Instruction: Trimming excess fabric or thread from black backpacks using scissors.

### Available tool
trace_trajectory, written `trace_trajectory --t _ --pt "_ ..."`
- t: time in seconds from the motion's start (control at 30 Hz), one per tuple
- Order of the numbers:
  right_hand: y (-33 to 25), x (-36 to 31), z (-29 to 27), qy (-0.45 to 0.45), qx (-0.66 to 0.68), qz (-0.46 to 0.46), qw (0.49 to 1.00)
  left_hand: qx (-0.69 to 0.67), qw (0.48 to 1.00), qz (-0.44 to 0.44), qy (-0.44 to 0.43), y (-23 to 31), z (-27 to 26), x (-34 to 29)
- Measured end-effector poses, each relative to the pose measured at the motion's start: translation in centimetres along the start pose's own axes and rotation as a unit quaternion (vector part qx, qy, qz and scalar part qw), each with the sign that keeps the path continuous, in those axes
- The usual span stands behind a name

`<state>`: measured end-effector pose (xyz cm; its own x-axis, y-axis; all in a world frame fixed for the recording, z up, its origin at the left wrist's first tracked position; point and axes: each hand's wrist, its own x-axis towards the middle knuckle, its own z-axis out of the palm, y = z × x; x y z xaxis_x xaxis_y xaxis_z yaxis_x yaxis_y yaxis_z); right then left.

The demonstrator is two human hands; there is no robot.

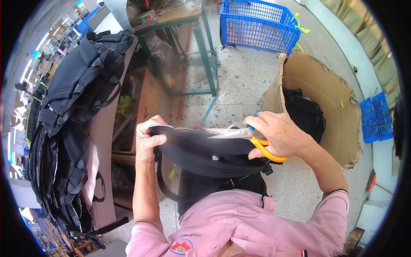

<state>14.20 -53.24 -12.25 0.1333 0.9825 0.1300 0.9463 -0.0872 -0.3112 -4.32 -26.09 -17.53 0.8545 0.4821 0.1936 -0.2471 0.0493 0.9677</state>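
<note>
A black fabric bag piece (201, 156) with a pale raw edge hangs across my lap, a strap and buckle trailing from it. My left hand (149, 138) pinches its upper left end, thumb in front. In my right hand (277, 130) is a pair of scissors (242, 133) with a yellow handle loop and a blue one. The blades point left and lie along the fabric's upper edge, near a loose whitish strip. Whether they touch the cloth I cannot tell.
Black backpacks (81, 81) pile up on a bench at my left. A cardboard box (321, 73) holding black bags stands at right. Beyond are a blue plastic crate (260, 26) and a green-legged table (205, 55). Dark scraps litter the floor (239, 77).
</note>
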Motion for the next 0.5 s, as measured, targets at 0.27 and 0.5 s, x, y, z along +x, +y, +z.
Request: trace_trajectory --t 0.27,0.5 --pt "0.4 0.1 0.9 0.016 0.004 -0.022 1.0 -0.003 1.0 -0.011 -0.004 -0.3 0.1 0.0" --pt "1.0 0.2 2.3 0.049 0.043 -0.044 0.997 -0.017 1.0 -0.011 -0.005 -1.1 -0.5 0.1"
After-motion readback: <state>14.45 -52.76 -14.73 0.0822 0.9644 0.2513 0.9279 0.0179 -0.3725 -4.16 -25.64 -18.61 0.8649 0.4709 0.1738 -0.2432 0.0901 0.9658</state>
